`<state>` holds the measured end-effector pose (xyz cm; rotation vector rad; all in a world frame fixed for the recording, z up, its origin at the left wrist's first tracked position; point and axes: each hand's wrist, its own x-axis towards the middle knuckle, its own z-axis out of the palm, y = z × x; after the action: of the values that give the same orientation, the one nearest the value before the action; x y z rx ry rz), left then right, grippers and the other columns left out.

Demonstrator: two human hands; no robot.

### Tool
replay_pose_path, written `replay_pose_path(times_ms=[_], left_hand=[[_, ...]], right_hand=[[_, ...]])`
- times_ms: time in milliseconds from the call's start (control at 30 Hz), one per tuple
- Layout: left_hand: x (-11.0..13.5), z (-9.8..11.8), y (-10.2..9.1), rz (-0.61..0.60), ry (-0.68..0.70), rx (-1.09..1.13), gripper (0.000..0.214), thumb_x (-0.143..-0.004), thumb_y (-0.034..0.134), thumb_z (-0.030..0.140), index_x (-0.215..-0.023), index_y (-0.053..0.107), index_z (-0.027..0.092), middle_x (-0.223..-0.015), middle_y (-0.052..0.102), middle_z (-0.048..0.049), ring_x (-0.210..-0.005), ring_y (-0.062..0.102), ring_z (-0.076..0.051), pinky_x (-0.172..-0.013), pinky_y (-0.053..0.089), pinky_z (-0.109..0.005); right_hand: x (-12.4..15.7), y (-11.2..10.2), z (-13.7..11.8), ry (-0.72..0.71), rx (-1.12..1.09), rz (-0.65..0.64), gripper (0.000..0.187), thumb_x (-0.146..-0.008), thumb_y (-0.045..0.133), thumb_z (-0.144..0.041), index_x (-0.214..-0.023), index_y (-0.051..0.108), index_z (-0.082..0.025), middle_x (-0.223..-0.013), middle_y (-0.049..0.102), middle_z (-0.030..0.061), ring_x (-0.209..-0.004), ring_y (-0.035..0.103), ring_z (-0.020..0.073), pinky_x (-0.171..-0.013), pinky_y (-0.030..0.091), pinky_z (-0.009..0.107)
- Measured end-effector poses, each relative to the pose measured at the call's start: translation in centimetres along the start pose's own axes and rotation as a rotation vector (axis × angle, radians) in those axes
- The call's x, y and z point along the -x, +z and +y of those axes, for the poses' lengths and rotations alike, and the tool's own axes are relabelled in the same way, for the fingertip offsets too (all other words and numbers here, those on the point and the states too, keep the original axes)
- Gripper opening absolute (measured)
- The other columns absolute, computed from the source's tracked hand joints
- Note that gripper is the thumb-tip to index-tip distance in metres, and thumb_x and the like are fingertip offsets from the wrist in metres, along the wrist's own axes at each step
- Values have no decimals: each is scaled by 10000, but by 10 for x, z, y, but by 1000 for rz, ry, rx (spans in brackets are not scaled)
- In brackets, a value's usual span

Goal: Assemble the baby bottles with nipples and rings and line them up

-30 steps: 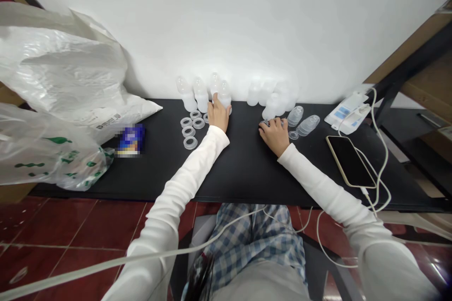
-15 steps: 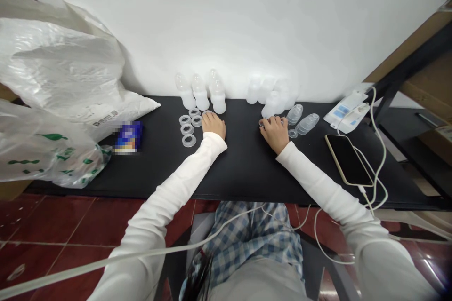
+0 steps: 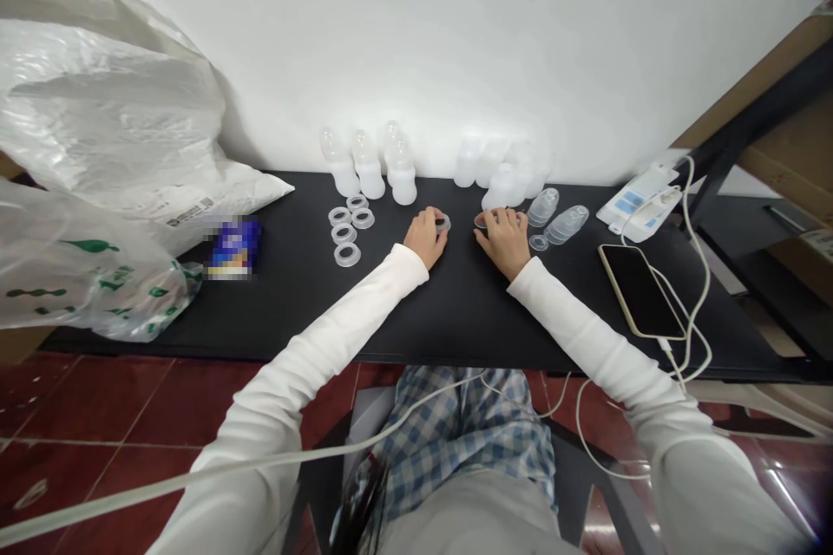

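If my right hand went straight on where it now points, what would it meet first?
Past the clear piece beneath it, your right hand would probably meet the front white bottle; the gap is unclear.

We look through one head-worn view, from just above the wearer's lap (image 3: 475, 429) at 6 o'clock, facing forward and down across the table (image 3: 455, 303) to the wall (image 3: 416, 35) at 12. The sleeves run in from 7 and 4 o'clock, and near the middle of our frame we see the left hand (image 3: 426, 236) and right hand (image 3: 504, 241). Our view is wide, reaching a white bag (image 3: 117, 104) towards 10 o'clock, the phone (image 3: 641, 290) just past 3 and the floor (image 3: 97, 403) at 8.
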<state>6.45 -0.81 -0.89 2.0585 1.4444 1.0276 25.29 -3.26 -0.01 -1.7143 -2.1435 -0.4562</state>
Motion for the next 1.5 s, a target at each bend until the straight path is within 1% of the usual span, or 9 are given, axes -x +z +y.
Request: replay_pose_path(times_ms=[200, 333, 533, 633, 733, 800, 967, 1167, 1500], left_hand=[[-13, 0, -1, 68, -494, 856, 217, -900, 611, 373, -906, 476, 203, -850, 695, -37, -771, 702, -158, -818, 572, -347], [-13, 8, -4, -9, -510, 1070, 168, -919, 588, 302, -850, 498, 177, -835, 698, -27, -809, 720, -140, -852, 586, -339], [-4, 21, -1, -125, -421, 1044, 163, -919, 623, 319, -893, 513, 202, -768, 689, 28, -770, 707, -115, -850, 596, -316], [1, 21, 2, -197, -369, 1079, 216, -896, 664, 365, -908, 526, 199, -827, 715, 16, -808, 713, -118, -892, 586, -341], [4, 18, 5, -248, -311, 1075, 319, -818, 760, 386, -959, 544, 198, -839, 732, 8, -829, 718, -125, -917, 579, -352], [5, 15, 6, -248, -283, 1056, 388, -763, 814, 384, -994, 563, 198, -816, 736, 9, -815, 719, -126, -910, 582, -341], [4, 9, 8, -178, -290, 1029, 402, -755, 815, 419, -1018, 624, 182, -807, 746, -6, -786, 722, -132, -849, 603, -307], [3, 6, 7, -197, -290, 993, 390, -777, 798, 418, -1055, 679, 173, -770, 739, -10, -757, 720, -130, -798, 618, -288], [7, 13, 0, -144, -222, 691, 136, -868, 695, 282, -977, 699, 201, -685, 723, 16, -614, 700, -112, -670, 587, -231]], right_hand=[[1, -2, -12, 7, -448, 91, 265, -1010, 408, -351, -1059, 609, -187, -968, 667, 82, -839, 584, 205, -867, 407, 372], [5, 1, -19, 0, -753, 125, 344, -996, 423, -506, -1060, 577, -205, -870, 630, 35, -694, 553, 159, -766, 469, 339], [4, -1, -23, 78, -914, 148, 340, -956, 490, -550, -1015, 574, -226, -753, 516, -5, -664, 484, 151, -653, 458, 314], [0, 2, -20, 114, -864, 212, 302, -936, 534, -515, -1007, 571, -224, -814, 503, 5, -683, 462, 146, -686, 464, 321], [-2, 9, -18, 198, -864, 226, 404, -889, 589, -544, -1114, 511, -217, -914, 523, 27, -677, 459, 136, -684, 477, 324], [-2, 12, -18, 200, -911, 187, 475, -876, 597, -571, -1159, 475, -210, -932, 538, 30, -656, 463, 128, -650, 479, 315], [-1, 7, -22, 104, -966, 63, 396, -953, 484, -573, -1100, 530, -208, -853, 586, 16, -679, 525, 138, -665, 482, 309], [-1, 8, -21, 160, -979, 63, 414, -928, 477, -637, -981, 512, -228, -784, 608, 16, -673, 556, 153, -655, 486, 322], [0, 9, -23, 144, -952, 34, 272, -900, 562, -488, -883, 444, -245, -712, 549, -24, -628, 533, 146, -625, 487, 324]])
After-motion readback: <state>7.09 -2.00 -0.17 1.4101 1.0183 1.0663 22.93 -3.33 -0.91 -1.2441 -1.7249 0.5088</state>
